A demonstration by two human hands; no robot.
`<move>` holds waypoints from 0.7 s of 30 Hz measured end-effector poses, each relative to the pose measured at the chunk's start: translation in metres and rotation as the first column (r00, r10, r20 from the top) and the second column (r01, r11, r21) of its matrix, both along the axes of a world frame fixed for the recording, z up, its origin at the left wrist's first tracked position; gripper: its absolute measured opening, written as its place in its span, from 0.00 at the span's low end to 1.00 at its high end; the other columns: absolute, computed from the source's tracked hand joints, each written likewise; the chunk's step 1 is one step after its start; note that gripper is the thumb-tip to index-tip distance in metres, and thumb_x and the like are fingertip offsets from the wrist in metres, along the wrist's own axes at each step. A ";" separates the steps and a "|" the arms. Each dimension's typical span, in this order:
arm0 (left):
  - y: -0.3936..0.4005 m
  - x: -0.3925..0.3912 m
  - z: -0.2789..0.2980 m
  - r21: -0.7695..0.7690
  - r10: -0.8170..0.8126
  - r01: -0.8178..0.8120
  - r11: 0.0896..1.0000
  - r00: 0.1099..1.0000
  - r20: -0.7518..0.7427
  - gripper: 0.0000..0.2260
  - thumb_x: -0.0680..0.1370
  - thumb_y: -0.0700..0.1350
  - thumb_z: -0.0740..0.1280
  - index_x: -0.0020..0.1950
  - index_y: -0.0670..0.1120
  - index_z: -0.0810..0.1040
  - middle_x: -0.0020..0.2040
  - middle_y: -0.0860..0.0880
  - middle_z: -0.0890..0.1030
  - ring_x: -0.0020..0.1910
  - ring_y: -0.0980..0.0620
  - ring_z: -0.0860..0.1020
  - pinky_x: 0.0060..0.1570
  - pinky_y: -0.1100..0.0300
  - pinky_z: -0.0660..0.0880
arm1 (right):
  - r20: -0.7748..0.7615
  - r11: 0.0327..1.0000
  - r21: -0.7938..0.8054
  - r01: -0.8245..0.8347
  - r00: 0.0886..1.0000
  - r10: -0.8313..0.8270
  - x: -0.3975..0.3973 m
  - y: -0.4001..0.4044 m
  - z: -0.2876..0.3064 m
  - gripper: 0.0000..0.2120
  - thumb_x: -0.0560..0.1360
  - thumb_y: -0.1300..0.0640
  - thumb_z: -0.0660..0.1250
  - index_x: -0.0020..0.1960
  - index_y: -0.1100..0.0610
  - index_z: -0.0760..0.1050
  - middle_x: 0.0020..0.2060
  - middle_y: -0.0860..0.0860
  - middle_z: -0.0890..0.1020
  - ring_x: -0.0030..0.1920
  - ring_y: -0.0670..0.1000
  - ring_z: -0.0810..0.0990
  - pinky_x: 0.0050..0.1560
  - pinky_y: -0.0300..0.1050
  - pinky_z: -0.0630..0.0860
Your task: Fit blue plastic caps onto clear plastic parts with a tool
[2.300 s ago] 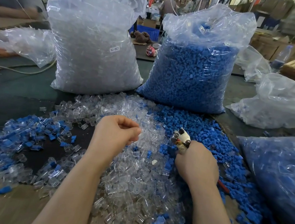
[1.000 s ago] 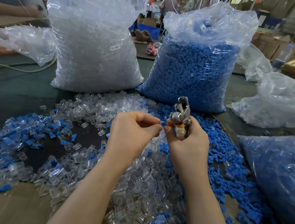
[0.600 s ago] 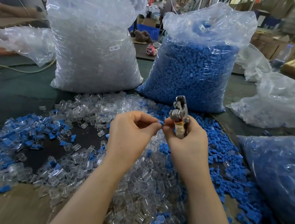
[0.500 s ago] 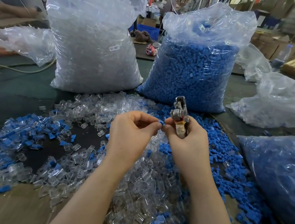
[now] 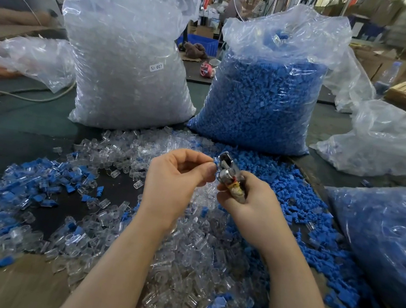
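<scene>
Landmark: bag of blue caps (image 5: 259,96), upright at the back of the desk (image 5: 5,126), clear film, packed full.
Left hand: left hand (image 5: 178,176) raised in front of the landmark, fingers curled, thumb and forefinger pinching a small blue cap (image 5: 215,161) at the tool's head.
Right hand: right hand (image 5: 250,199) just beside the left hand, in front of the landmark, fingers wrapped round the tool's handle.
Tool: metal tool (image 5: 229,175) stands tilted in the right hand, its head uppermost and leaning toward the left hand; the handle is bound with yellowish tape. Whether a clear part sits in its head cannot be told.
Blue cap: touching the tool's head on its left side, held off the desk.
Loose clear parts: heap of clear parts (image 5: 183,250) on the desk in front of the landmark, beneath both forearms.
Loose blue caps: spread of blue caps (image 5: 304,220) in front of the landmark, to the right of the clear heap.
Mixed pieces: scatter of blue-and-clear pieces (image 5: 22,188) in front and well left of the landmark.
Bag of clear parts: bag of clear parts (image 5: 129,60) upright, just left of the landmark, bearing a small white label.
Other bags: a blue-filled bag (image 5: 387,245) lies right of the landmark, near the desk's front; a crumpled bag (image 5: 381,142) lies right of the landmark.
</scene>
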State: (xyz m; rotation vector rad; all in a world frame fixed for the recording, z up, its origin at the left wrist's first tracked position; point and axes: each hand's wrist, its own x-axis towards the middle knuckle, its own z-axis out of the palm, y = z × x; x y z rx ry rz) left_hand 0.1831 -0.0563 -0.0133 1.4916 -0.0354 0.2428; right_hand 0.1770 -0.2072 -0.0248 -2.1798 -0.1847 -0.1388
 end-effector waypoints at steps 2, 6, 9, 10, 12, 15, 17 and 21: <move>0.001 0.000 0.001 -0.026 -0.023 0.023 0.999 1.000 0.000 0.05 0.73 0.34 0.73 0.43 0.44 0.83 0.37 0.47 0.85 0.37 0.54 0.84 0.38 0.67 0.78 | 0.008 1.000 -0.005 0.006 1.000 -0.006 0.000 0.000 -0.001 0.03 0.74 0.56 0.68 0.47 0.51 0.76 0.39 0.50 0.82 0.41 0.54 0.80 0.46 0.61 0.78; 0.002 -0.001 0.002 -0.023 -0.050 0.050 0.998 0.999 0.011 0.05 0.74 0.34 0.72 0.43 0.43 0.83 0.37 0.47 0.85 0.37 0.54 0.84 0.38 0.67 0.78 | 0.007 1.000 -0.020 0.011 1.000 -0.011 0.001 -0.001 -0.002 0.03 0.74 0.56 0.68 0.47 0.50 0.75 0.38 0.49 0.82 0.40 0.53 0.80 0.45 0.59 0.78; 0.003 -0.001 0.003 -0.031 -0.062 0.062 0.998 0.998 0.021 0.05 0.74 0.33 0.72 0.43 0.42 0.83 0.36 0.48 0.85 0.36 0.55 0.84 0.37 0.68 0.77 | 0.020 0.999 -0.043 0.020 1.000 -0.019 0.001 0.000 -0.002 0.03 0.74 0.58 0.66 0.45 0.50 0.75 0.36 0.49 0.81 0.38 0.53 0.78 0.42 0.58 0.78; 0.003 -0.002 0.003 -0.031 -0.064 0.064 0.997 0.998 0.022 0.05 0.74 0.33 0.72 0.43 0.42 0.83 0.36 0.48 0.85 0.36 0.55 0.84 0.37 0.68 0.77 | 0.021 0.998 -0.052 0.023 1.000 -0.022 0.001 0.000 -0.002 0.03 0.74 0.59 0.66 0.45 0.51 0.75 0.35 0.49 0.80 0.37 0.53 0.78 0.41 0.58 0.77; 0.003 -0.002 0.003 -0.030 -0.065 0.065 0.997 0.998 0.020 0.05 0.74 0.33 0.72 0.43 0.42 0.83 0.36 0.48 0.85 0.36 0.55 0.84 0.37 0.68 0.77 | 0.020 0.997 -0.075 0.028 0.999 -0.027 0.000 0.000 -0.001 0.03 0.74 0.59 0.65 0.45 0.52 0.76 0.34 0.50 0.80 0.36 0.54 0.77 0.39 0.58 0.76; 0.003 -0.001 0.001 -0.029 -0.062 0.062 0.998 0.998 0.018 0.04 0.74 0.33 0.72 0.43 0.42 0.83 0.36 0.48 0.85 0.36 0.56 0.83 0.37 0.68 0.77 | 0.028 0.995 -0.094 0.041 0.999 -0.038 0.000 0.001 -0.002 0.04 0.72 0.61 0.64 0.44 0.54 0.76 0.33 0.51 0.79 0.34 0.55 0.76 0.36 0.57 0.75; 0.003 -0.001 0.001 -0.042 -0.065 0.066 0.997 0.998 0.020 0.05 0.74 0.33 0.72 0.43 0.42 0.82 0.36 0.48 0.85 0.36 0.56 0.83 0.37 0.68 0.77 | 0.038 0.993 -0.109 0.048 0.998 -0.044 -0.001 0.002 -0.002 0.04 0.72 0.61 0.63 0.44 0.54 0.76 0.32 0.51 0.79 0.33 0.54 0.75 0.35 0.56 0.74; 0.005 0.002 -0.002 -0.050 -0.069 0.068 0.996 0.997 -0.028 0.03 0.74 0.34 0.72 0.44 0.42 0.82 0.36 0.48 0.85 0.36 0.55 0.83 0.37 0.68 0.77 | 0.041 0.990 -0.134 0.045 0.998 -0.040 0.001 0.002 -0.002 0.03 0.73 0.59 0.64 0.45 0.53 0.75 0.33 0.49 0.79 0.34 0.53 0.76 0.35 0.53 0.73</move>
